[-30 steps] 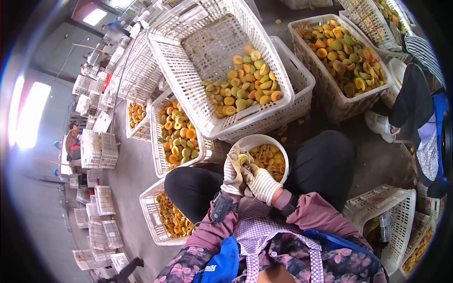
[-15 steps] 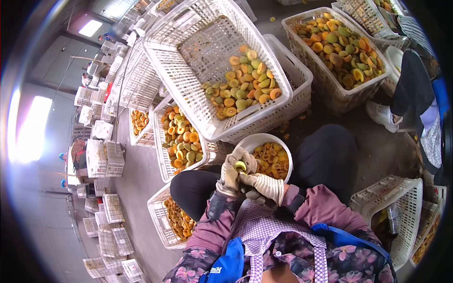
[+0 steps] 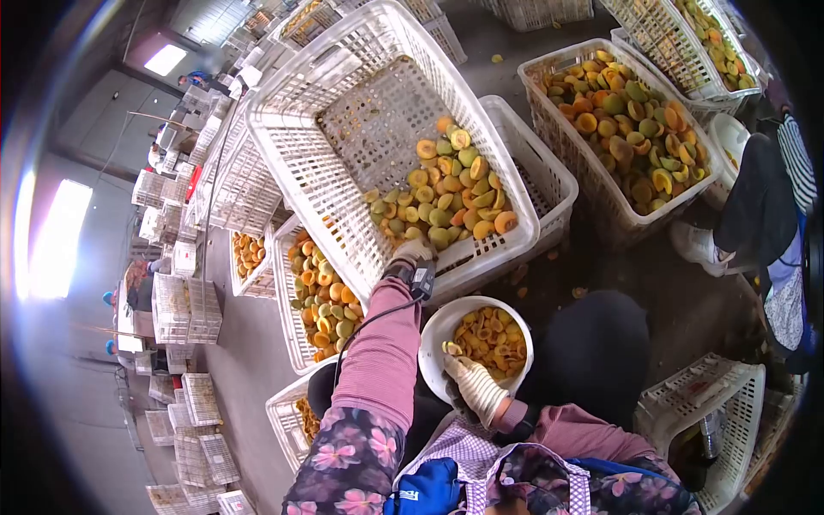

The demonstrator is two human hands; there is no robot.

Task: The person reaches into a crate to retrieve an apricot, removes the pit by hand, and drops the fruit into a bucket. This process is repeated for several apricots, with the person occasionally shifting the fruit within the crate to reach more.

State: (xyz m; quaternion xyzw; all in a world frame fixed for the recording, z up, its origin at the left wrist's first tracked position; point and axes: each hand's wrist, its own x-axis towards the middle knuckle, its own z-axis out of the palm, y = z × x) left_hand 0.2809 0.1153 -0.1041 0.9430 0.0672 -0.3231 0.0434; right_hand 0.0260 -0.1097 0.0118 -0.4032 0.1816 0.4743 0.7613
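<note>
My left hand (image 3: 414, 251), in a light glove, reaches over the near edge of a large white crate (image 3: 300, 154) and touches the halved fruit (image 3: 442, 193) piled in its near part. Its fingertips are hidden among the fruit. Over the left rim of a white bucket (image 3: 434, 330) is my right hand (image 3: 475, 386), gloved, its fingers closed round something small, with a bit of yellow-green showing at the fingertips. Orange fruit pieces (image 3: 491, 342) lie inside the bucket.
A full crate of halved fruit (image 3: 631, 124) stands at the upper right, near another person's leg and shoe (image 3: 697, 247). More fruit crates (image 3: 322, 292) stand left of the large crate. An openwork crate (image 3: 730, 429) is at the lower right. Stacked crates (image 3: 184, 309) line the far left.
My left hand has left my right hand and moved up into the large crate. My right hand has shifted down beside the bucket. The view has tilted, so the bucket sits lower.
</note>
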